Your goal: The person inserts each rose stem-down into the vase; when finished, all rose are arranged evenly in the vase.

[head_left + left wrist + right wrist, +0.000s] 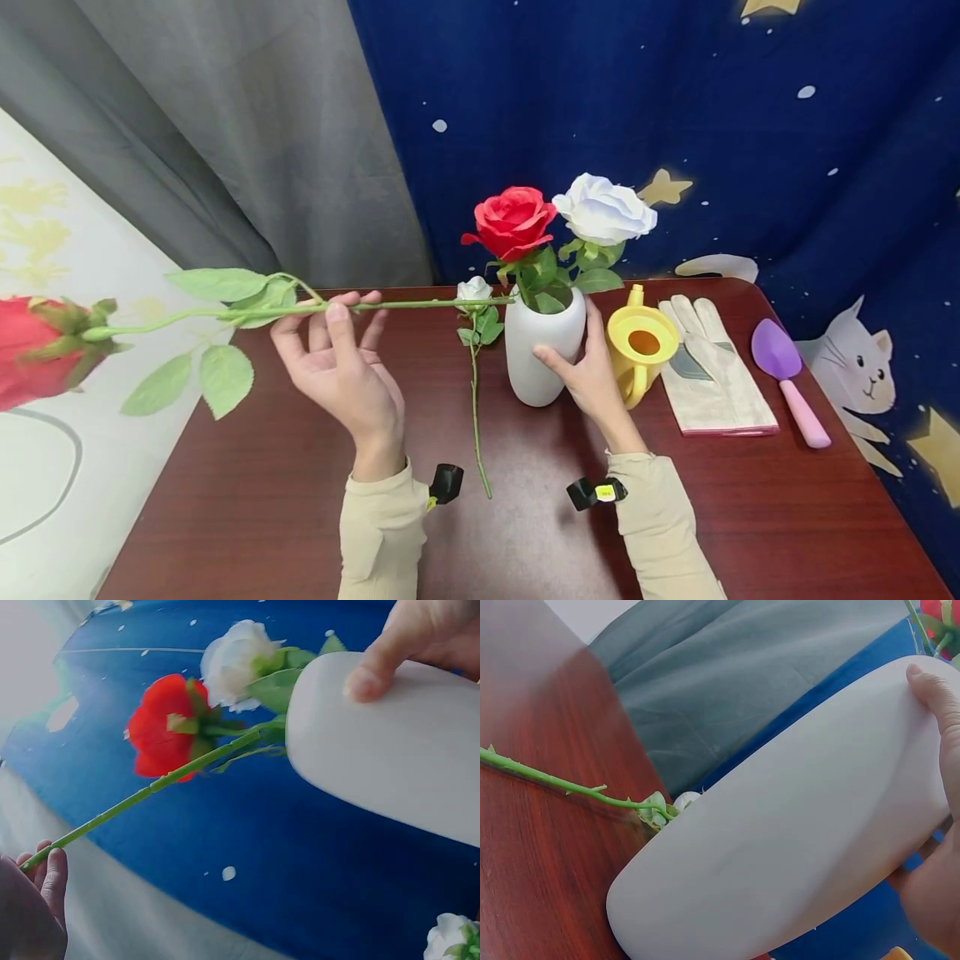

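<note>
My left hand (348, 367) pinches the green stem of a red rose (45, 350) between thumb and fingers. That rose lies level in the air, its bloom at the far left and its stem end right at the mouth of a white vase (542, 354). Around the vase's right side, my right hand (592, 367) grips it with the thumb across the front. Another red rose (514, 223) and a white rose (606, 208) stand in the vase. A smaller white rose (475, 290) lies on the table just left of the vase, its stem pointing toward me.
Right of the vase stands a yellow watering can (642, 337). Beside it lie pale work gloves (712, 367) and a trowel (787, 375) with a purple blade and pink handle. A grey curtain (300, 125) and a blue starry curtain (675, 100) hang behind the brown table (247, 500).
</note>
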Available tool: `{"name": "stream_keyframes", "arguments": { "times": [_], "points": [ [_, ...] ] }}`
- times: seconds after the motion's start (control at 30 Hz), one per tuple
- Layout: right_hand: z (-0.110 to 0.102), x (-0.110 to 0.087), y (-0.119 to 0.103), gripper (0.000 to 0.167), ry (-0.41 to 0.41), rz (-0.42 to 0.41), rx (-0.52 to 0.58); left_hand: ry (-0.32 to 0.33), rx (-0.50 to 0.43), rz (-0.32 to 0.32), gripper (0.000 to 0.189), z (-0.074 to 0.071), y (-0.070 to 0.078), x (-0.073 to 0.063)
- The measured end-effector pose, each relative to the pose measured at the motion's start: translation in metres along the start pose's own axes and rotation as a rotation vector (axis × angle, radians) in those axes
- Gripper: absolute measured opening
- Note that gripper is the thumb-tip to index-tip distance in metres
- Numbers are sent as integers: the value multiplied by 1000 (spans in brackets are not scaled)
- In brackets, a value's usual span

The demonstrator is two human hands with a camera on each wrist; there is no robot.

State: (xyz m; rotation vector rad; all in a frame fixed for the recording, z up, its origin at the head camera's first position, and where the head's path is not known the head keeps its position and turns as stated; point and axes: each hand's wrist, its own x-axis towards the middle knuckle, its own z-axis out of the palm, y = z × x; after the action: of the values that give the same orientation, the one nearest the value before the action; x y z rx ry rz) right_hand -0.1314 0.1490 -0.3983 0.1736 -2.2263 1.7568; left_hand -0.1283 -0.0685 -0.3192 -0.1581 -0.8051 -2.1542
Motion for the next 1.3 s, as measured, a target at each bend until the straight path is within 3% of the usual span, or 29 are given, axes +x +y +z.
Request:
{"name": "stream_keyframes", "arguments": {
  "times": [0.17,0.57,0.93,1.17,1.3],
  "points": [
    [0,0,-1,86,-1,-2,6,0,-16,-8,29,-1,5,-5],
    [0,-1,1,87,2,8,-4,-154,72,14,22,14,-29,-19],
    [0,0,1,87,1,12,-6,-390,210,23,14,25,-54,-22],
    [0,0,3,87,1,-3,0,-511,432,37,15,28,-66,-26],
    [0,0,3,87,-3,-8,6,-639,565,40,16,28,-69,-31]
  ]
}}
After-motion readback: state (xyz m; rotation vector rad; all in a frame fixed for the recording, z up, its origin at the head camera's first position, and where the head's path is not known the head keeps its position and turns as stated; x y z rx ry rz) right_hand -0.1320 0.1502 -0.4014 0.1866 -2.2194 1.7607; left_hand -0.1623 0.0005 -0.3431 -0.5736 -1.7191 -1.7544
